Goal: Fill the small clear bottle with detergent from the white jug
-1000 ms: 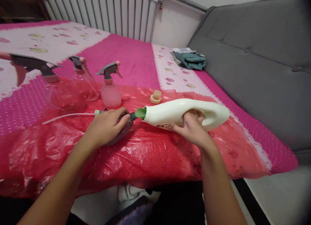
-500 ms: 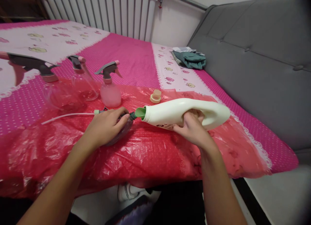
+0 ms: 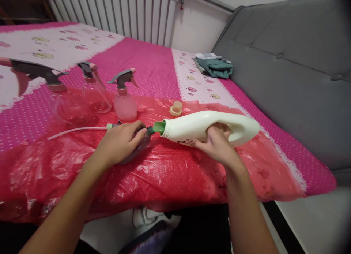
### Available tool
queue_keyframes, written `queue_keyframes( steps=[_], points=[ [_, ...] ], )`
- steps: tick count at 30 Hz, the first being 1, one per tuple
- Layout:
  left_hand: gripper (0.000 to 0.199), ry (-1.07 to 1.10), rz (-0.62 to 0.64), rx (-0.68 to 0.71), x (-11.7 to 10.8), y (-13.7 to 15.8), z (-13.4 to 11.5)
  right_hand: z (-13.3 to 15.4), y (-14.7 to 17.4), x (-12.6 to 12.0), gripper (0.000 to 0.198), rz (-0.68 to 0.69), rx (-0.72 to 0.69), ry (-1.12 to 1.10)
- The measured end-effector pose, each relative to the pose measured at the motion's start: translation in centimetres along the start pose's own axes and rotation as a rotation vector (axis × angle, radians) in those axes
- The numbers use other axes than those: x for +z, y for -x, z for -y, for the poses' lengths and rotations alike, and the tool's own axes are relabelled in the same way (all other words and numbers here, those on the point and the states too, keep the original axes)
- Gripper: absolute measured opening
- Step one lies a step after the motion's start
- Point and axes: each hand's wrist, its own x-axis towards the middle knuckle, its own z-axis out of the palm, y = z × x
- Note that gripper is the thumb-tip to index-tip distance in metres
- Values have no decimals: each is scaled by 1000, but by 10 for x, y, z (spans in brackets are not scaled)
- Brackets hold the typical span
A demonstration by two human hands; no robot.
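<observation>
My right hand (image 3: pixel 215 142) is closed through the handle of a cream-coloured jug (image 3: pixel 189 124), which lies tipped on its side with its mouth to the left. A green spout (image 3: pixel 159 127) in that mouth meets the neck of a clear spray bottle body (image 3: pixel 137 150). Around this tilted bottle my left hand (image 3: pixel 123 140) is wrapped, hiding much of it. Just behind the left hand lies a spray head with a light green collar (image 3: pixel 109 126) and a long pale dip tube (image 3: pixel 76 130). Whether liquid is flowing cannot be made out.
A spray bottle with cloudy liquid (image 3: pixel 125 105) stands beyond my left hand, with two clear spray bottles (image 3: pixel 100 105) further left. A yellowish cap (image 3: pixel 176 109) sits behind the jug. Red plastic sheeting (image 3: pixel 170 173) covers the bed's near edge; folded clothes (image 3: pixel 215 66) lie by the grey headboard (image 3: pixel 282 56).
Almost nothing differs. Both hands keep their grip on the jug and the bottle, and the view has shifted very slightly.
</observation>
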Motion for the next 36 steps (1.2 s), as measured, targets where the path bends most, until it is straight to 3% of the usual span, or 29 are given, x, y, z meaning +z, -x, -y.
queue_keyframes(
  steps=[18,26,36],
  points=[
    [54,12,-9,-4,-1,0,0,-2,2,1,36,-2,9,-44],
    [54,8,-8,9,-1,0,0,-3,1,1,46,-2,-10,-5],
    [54,7,8,-3,-2,0,-2,-3,2,3,39,-24,-6,-24]
  ],
)
